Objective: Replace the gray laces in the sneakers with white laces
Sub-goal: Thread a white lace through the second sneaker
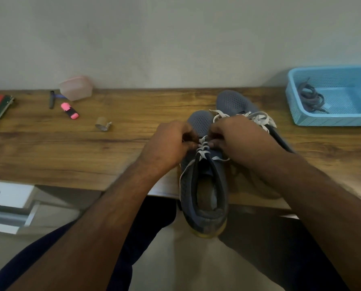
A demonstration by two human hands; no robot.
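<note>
Head view gives us the wooden worktop (70, 148) stretching wide, and the landmark is the near sneaker (203, 185), dark gray, heel hanging over the worktop's front edge toward the person, toe pointing to the wall. Just beyond it and to its right sits the second sneaker (236, 101), already wearing loose white lacing. Far right of the near sneaker, the blue basket (305, 120) holds the discarded gray laces (310, 98) in a tangle. Now the action: the left hand (169, 143) is curled in at the left of the eyelets, its grip seemingly pinching one end of the white lace (202, 149), though the fingertips are blurred; the right hand (232, 137) mirrors it on the other side, fingers curled on the other end. A few crossings are in, low on the tongue, the upper eyelets look bare, so by my read we're mid-threading on this shoe. Next move calls for feeding each tip through the next eyelet up and pulling even. Far left of the sneaker: a pink highlighter (69, 110), a small tape roll (102, 124), a dark pen (51, 99).
</note>
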